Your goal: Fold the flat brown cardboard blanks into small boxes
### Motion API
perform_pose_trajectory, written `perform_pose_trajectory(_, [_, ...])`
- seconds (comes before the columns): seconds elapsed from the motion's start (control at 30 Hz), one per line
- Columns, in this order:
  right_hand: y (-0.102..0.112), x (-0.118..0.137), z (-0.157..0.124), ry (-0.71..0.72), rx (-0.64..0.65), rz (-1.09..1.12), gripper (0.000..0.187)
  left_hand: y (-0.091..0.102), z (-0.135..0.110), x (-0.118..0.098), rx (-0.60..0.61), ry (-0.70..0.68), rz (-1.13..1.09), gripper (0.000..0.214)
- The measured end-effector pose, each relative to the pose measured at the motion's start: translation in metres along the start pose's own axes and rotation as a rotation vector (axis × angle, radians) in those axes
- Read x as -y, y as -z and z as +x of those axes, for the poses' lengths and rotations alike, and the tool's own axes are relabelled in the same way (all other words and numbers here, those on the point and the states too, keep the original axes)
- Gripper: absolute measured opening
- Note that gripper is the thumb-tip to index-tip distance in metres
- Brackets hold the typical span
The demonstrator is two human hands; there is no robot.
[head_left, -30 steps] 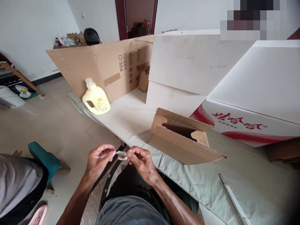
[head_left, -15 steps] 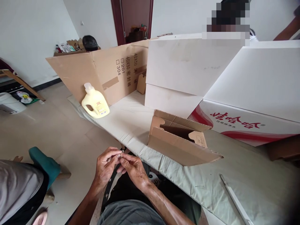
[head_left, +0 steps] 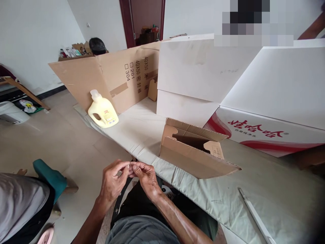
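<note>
My left hand and my right hand meet fingertip to fingertip over my lap, just off the near edge of the cloth-covered table. Both sets of fingers are pinched together; whatever is between them is hidden. An open brown cardboard box lies on the table just right of my hands, its flaps up. A pale yellow jug with a white cap stands farther back on the left.
A large flattened brown carton leans behind the jug. White cartons, one with red print, fill the back right. A thin white strip lies near right. A person's knee and a teal stool sit at left.
A second ago my fingers held a small pale piece stretched between both hands. The hands have since closed together, and the piece no longer shows.
</note>
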State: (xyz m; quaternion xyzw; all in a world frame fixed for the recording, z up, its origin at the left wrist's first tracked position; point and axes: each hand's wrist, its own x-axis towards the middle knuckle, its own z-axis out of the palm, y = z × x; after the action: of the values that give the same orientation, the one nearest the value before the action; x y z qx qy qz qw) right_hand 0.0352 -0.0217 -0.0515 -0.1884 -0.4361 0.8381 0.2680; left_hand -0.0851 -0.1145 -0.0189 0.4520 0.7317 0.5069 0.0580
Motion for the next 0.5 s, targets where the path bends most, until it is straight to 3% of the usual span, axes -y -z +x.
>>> perform_pose_trajectory(0.1, [-0.007, -0.004, 0.006, -0.006, -0.062, 0.124, 0.056, -0.016, -0.011, 0.004, -0.114, -0.281, 0.258, 0.023])
perform_pose_trajectory(0.2, [-0.01, -0.004, 0.019, -0.062, -0.138, 0.32, 0.059, -0.039, -0.032, 0.006, -0.031, -0.439, 0.329, 0.046])
perform_pose_trajectory(0.3, [-0.014, -0.005, 0.031, -0.099, -0.197, 0.394, 0.061, -0.054, -0.045, 0.006, 0.11, -0.353, 0.273, 0.06])
perform_pose_trajectory(0.37, [-0.019, -0.007, 0.032, -0.045, -0.223, 0.387, 0.064, -0.056, -0.041, 0.008, 0.154, -0.274, 0.209, 0.061])
perform_pose_trajectory(0.5, [-0.03, -0.005, 0.025, 0.071, -0.187, 0.305, 0.067, -0.05, -0.015, 0.012, 0.049, -0.319, 0.124, 0.06])
